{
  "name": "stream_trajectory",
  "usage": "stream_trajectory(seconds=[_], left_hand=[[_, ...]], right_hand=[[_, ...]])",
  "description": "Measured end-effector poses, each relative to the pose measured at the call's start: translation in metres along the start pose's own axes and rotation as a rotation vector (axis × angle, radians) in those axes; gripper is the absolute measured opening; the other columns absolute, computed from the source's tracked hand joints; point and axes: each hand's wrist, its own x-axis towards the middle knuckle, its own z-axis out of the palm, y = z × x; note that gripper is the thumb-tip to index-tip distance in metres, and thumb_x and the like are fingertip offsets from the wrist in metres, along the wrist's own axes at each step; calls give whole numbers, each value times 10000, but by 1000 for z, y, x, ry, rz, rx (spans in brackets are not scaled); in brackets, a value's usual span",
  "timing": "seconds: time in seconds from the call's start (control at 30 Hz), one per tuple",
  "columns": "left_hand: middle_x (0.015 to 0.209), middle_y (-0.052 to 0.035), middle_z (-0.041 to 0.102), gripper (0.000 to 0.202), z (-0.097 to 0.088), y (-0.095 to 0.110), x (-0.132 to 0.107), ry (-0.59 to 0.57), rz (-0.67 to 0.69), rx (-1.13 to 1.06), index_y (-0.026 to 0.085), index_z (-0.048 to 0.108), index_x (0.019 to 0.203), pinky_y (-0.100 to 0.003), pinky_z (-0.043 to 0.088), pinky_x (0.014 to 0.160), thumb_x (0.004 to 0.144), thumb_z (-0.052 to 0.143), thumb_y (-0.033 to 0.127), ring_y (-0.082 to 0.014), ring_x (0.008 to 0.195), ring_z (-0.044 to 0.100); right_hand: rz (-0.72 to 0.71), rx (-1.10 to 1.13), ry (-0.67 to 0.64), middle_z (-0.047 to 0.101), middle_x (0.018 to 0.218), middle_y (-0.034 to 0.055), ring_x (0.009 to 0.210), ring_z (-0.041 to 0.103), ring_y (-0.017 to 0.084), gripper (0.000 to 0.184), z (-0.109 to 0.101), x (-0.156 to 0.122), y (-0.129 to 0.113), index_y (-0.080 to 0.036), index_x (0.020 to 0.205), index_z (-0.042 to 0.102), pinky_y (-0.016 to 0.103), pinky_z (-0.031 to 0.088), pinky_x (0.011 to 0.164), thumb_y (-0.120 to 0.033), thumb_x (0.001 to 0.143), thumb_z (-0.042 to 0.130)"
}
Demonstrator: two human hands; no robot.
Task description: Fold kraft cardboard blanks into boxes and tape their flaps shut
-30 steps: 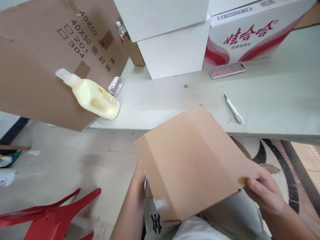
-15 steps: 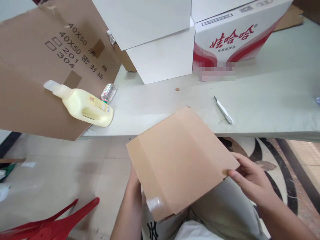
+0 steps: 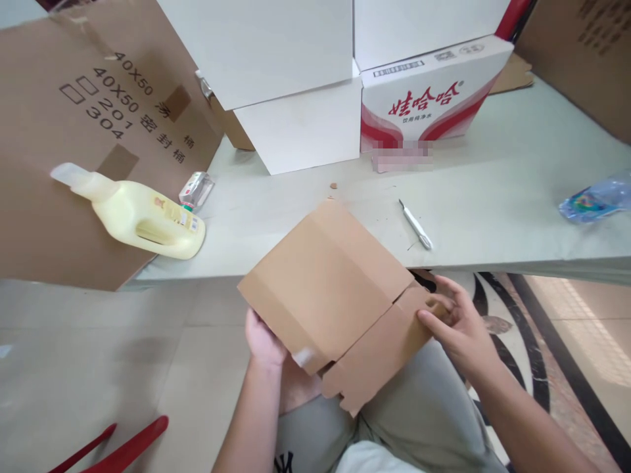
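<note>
Your left hand [image 3: 266,338] grips the cardboard box [image 3: 320,289] by its left edge; your right hand [image 3: 461,325], nearer the flap [image 3: 379,351], touches its far right end, half curled, pinch unclear. That flap lies long from near left to far right, over your lap [image 3: 424,391].

Pale yellow jug [image 3: 131,211] (integral handle) before large printed carton [image 3: 54,190], white box [image 3: 303,128] on table [image 3: 493,203], red-and-white carton [image 3: 424,108] alongside, clear plastic bottle [image 3: 594,201] at far right, red furniture legs [image 3: 135,445] lower left.
</note>
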Motion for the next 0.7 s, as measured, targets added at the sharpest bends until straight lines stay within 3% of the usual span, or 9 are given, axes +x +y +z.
stream_trajectory(seconds=[0.1,0.2,0.27,0.33,0.43,0.5,0.57,0.63,0.7], left_hand=[[878,-53,786,278,8,2,-6,88,-7,29,197,736,953,-311,615,689,827,695,442,-219,789,748],[919,-29,788,184,20,2,-8,91,33,54,197,721,984,-261,604,694,812,736,263,-173,788,739],[959,-35,786,178,31,-1,-7,58,13,64,191,713,1005,-259,602,711,836,718,248,-163,803,736],[948,-44,781,167,41,-5,-3,4,-52,92,187,709,1001,-268,597,698,862,694,280,-161,771,727],[904,-70,767,247,51,-10,3,-187,-135,114,173,715,965,-292,595,706,858,676,393,-176,758,719],[919,-86,760,322,49,-11,7,-316,-129,120,164,726,946,-310,597,761,791,723,446,-197,819,724],[915,-85,755,364,40,-11,11,-363,-125,142,163,737,912,-326,594,811,701,793,455,-211,854,721],[858,-73,742,380,27,-12,13,-352,-133,160,163,739,859,-331,591,823,646,830,465,-208,827,712],[823,-68,729,392,14,-13,14,-333,-141,167,158,737,839,-333,590,822,630,837,475,-206,811,702]], right_hand=[[61,154,63,700,1030,50,875,684,192,840,0,-5,-1,-307,1357,462,303,568,761,-516,655,872],[50,353,-30,685,840,6,673,641,161,721,-6,-12,2,-309,1256,537,280,535,615,-577,661,844],[84,331,-162,604,632,-19,501,535,127,539,-13,-17,6,-246,1016,635,249,451,480,-607,665,827],[148,260,-196,463,461,-51,369,374,74,475,-23,-20,6,-206,742,601,207,304,375,-622,669,819],[135,268,22,335,359,-88,299,271,36,567,-45,-18,-9,-202,587,473,177,203,338,-643,632,827],[19,279,260,390,372,-85,304,356,51,587,-67,-13,-29,-205,581,438,178,276,339,-588,549,882],[-138,219,526,474,431,-78,340,442,75,520,-92,-3,-56,-212,611,450,197,363,358,-472,534,894],[-263,43,749,516,476,-60,378,486,88,324,-117,15,-89,-207,652,515,219,411,390,-375,663,792],[-285,-229,871,564,508,-1,428,526,94,200,-138,46,-126,-156,663,604,232,415,425,-293,801,652]])
